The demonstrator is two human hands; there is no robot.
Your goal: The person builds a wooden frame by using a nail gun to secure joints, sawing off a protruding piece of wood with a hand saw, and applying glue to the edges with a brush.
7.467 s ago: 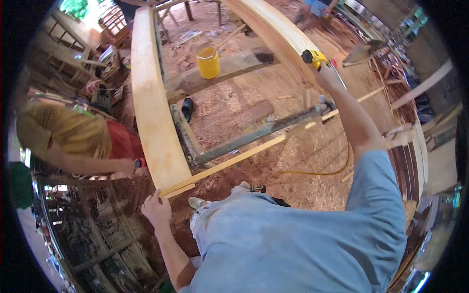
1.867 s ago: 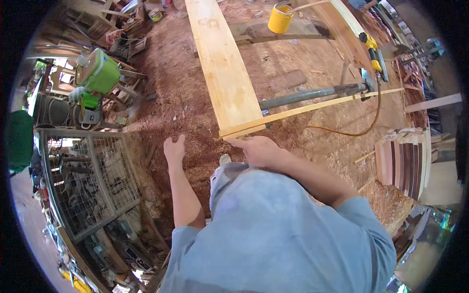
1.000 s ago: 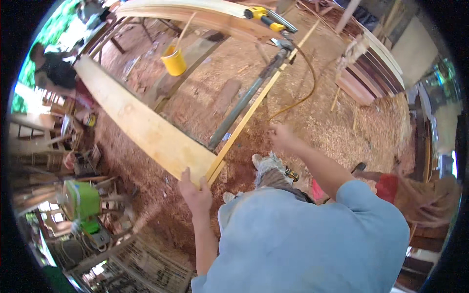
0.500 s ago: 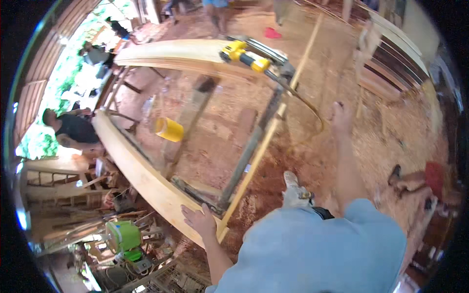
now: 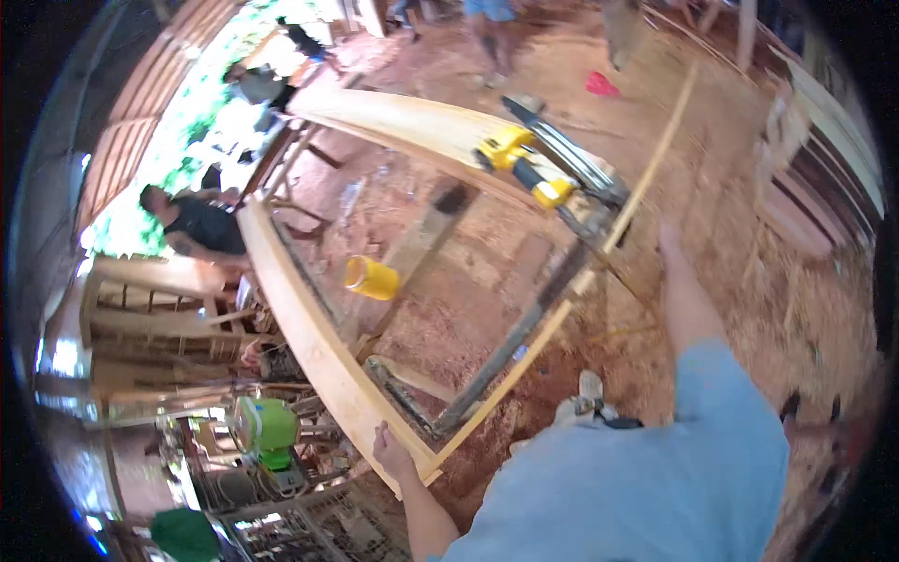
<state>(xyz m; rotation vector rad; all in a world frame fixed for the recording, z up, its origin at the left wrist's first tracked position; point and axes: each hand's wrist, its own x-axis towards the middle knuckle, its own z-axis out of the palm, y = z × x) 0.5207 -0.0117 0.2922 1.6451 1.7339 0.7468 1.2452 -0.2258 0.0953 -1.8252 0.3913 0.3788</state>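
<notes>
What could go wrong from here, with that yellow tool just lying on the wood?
A bump to the far board might send the yellow tool sliding off, since it lies near the board's end with no hand on it.

The left hand is at the edge of the near board, so a splinter is possible.

The yellow bucket stands between the boards, where someone stepping through could perhaps knock it over.

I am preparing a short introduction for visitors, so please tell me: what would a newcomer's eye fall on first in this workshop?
Probably the yellow and black power tool first, at the right end of the far board. Next, the bright yellow bucket, seen between that board and the long left board. Closer, the left hand is at the near end of the left board.
</notes>
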